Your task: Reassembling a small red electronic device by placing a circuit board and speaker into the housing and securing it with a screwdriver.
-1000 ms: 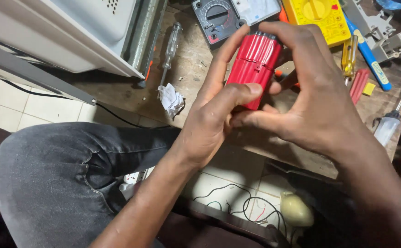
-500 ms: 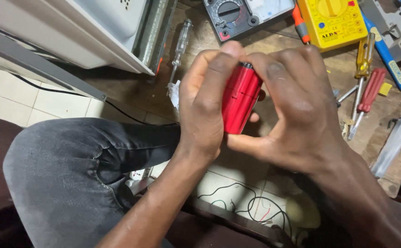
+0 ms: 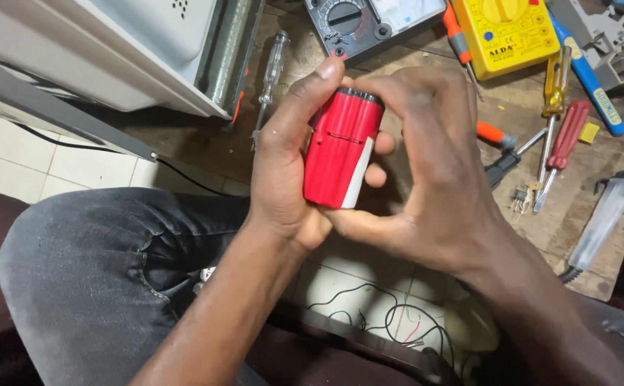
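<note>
Worn wood makes up the counter (image 3: 597,236), which is littered with tools: a yellow multimeter (image 3: 505,32), a grey meter (image 3: 355,21), a red-handled screwdriver (image 3: 565,139), a yellow-handled screwdriver (image 3: 556,78), a clear-handled screwdriver (image 3: 272,68) and a syringe-shaped desoldering pump (image 3: 605,214). A white appliance casing (image 3: 112,50) lies at the upper left, and loose wires (image 3: 369,314) trail over the tiled floor below.

Above the person's knee, clear of the counter, both hands close around a red cylinder (image 3: 337,154) with a white strip down one side and a dark ring at its top. The left hand (image 3: 283,171) wraps its left flank, thumb reaching up beside the rim; the right hand (image 3: 433,171) cups the other side, fingers arching over the top and thumb under the base.

It looks like a rigid plastic shell, light to moderate in weight and smooth enough to slip if pinched lightly. A thin seam line crosses its upper body, so the safest hold seems to be around the broad middle, keeping pressure off the dark ring end.
</note>
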